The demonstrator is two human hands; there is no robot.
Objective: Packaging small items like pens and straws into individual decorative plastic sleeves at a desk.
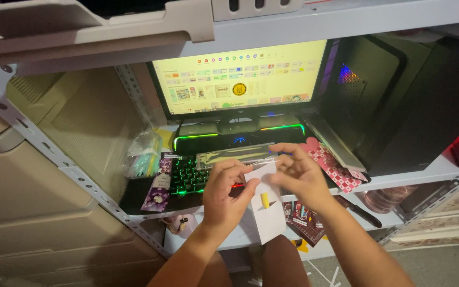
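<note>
Both hands pinch a white card (pixel 265 204) with a small yellow piece above the lit keyboard (pixel 189 178): left hand (pixel 228 192) at its left edge, right hand (pixel 296 172) at the top. It looks light, thin and bendable, best held by its edges.

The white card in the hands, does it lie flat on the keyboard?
No. Both the left hand and right hand hold the white card up in the air, in front of the keyboard.

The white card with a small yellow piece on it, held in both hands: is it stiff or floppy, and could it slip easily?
The white card looks thin and light, yet hangs fairly flat below the left hand and right hand, so probably slightly stiff but bendable. The clear sleeve at its top appears glossy, likely slippery. The yellow piece might come loose.
</note>
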